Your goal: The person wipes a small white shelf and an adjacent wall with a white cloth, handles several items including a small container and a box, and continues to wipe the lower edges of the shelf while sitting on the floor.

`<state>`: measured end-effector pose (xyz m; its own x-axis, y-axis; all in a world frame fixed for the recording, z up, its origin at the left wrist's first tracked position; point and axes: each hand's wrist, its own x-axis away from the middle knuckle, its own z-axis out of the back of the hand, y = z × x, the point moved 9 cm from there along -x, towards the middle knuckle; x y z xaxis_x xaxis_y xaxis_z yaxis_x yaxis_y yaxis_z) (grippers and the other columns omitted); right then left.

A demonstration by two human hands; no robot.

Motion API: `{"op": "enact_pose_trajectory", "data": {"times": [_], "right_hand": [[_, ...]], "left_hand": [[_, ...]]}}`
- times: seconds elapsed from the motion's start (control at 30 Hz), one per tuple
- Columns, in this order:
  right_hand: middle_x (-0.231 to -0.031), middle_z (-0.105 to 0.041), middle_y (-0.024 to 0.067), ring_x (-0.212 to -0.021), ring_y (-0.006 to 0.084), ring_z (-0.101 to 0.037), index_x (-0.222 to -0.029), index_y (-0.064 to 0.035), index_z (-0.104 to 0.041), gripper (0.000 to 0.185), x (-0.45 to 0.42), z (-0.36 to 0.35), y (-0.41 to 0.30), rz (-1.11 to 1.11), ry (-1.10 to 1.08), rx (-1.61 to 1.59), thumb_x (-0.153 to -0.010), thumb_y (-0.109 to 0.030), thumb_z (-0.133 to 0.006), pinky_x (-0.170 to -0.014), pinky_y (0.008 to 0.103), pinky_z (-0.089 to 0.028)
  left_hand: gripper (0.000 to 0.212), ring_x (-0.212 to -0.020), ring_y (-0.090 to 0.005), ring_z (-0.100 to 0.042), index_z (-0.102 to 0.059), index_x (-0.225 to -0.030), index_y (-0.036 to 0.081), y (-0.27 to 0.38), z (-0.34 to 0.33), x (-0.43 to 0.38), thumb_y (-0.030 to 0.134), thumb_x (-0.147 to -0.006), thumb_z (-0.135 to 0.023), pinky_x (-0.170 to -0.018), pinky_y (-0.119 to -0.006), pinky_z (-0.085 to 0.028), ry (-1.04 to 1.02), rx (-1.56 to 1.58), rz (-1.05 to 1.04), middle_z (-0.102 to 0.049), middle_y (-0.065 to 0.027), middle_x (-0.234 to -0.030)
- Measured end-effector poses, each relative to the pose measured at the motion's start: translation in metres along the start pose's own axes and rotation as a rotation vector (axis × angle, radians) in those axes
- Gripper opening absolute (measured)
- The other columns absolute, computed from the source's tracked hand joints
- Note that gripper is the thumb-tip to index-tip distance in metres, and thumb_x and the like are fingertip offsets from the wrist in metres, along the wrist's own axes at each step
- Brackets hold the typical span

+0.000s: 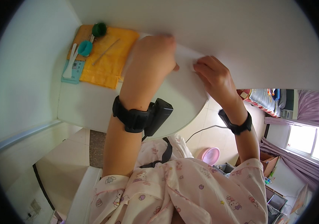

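Observation:
My left hand [156, 51] is over the white table [89, 98], near the wall, its fingers blurred and mostly turned away from view. To its right, my right hand [215, 72] has its fingers bent and fingertips close together; whether a small thing is between them cannot be made out. Left of my left hand lies a yellow cloth [107, 64] with a thin metal rod [106, 51] on it. Beside the cloth are a green ring-shaped cup [99, 30], a teal ring-shaped cup [85, 48], white plastic spatulas [70, 65] and a light-blue packet [76, 75] bearing writing.
White walls border the table at the left and far side. Black devices are strapped to both wrists, the right one [236, 123] trailing a cable [204, 129]. Beyond the table's rounded edge, a pink basin [210, 156] stands on the tiled floor.

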<state>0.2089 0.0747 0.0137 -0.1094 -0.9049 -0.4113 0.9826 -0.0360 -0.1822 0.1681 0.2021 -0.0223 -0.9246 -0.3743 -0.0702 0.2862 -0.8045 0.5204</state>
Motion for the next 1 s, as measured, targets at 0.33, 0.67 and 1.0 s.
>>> {"op": "enact_pose_trajectory", "data": {"times": [0.33, 0.67, 1.0], "right_hand": [[-0.090, -0.060, 0.0076, -0.078, 0.0256, -0.063, -0.089, -0.0015, -0.066, 0.014, -0.001, -0.004, -0.004, -0.005, -0.058, -0.016, -0.076, 0.003, -0.067, -0.066, 0.0339, -0.053], [-0.101, -0.053, 0.0108, -0.088, 0.0236, -0.061, -0.119, -0.0032, -0.062, 0.041, 0.030, 0.012, -0.046, -0.284, -0.099, 0.088, -0.078, 0.003, -0.058, -0.076, 0.0335, -0.054], [-0.102, -0.051, 0.0093, -0.083, 0.0227, -0.057, -0.115, 0.0041, -0.057, 0.038, -0.027, -0.046, -0.031, -0.072, -0.151, 0.412, -0.079, -0.007, -0.058, -0.072, 0.0300, -0.054]], "left_hand": [[0.036, -0.084, -0.0325, -0.062, -0.057, -0.086, 0.005, 0.001, -0.001, 0.002, 0.024, -0.068, -0.081, -0.072, -0.041, -0.048, -0.040, -0.018, -0.002, -0.064, -0.0124, -0.086], [0.033, -0.074, -0.0213, -0.061, -0.059, -0.104, 0.002, 0.007, 0.067, 0.021, 0.028, -0.086, -0.068, -0.068, -0.032, -0.049, 0.260, 0.528, 0.051, -0.065, -0.0105, -0.085], [0.023, -0.065, -0.0119, -0.055, -0.060, -0.095, 0.001, -0.012, 0.098, 0.089, 0.023, -0.091, -0.065, -0.062, -0.025, -0.047, 0.459, 0.773, 0.110, -0.063, -0.0046, -0.077]]}}
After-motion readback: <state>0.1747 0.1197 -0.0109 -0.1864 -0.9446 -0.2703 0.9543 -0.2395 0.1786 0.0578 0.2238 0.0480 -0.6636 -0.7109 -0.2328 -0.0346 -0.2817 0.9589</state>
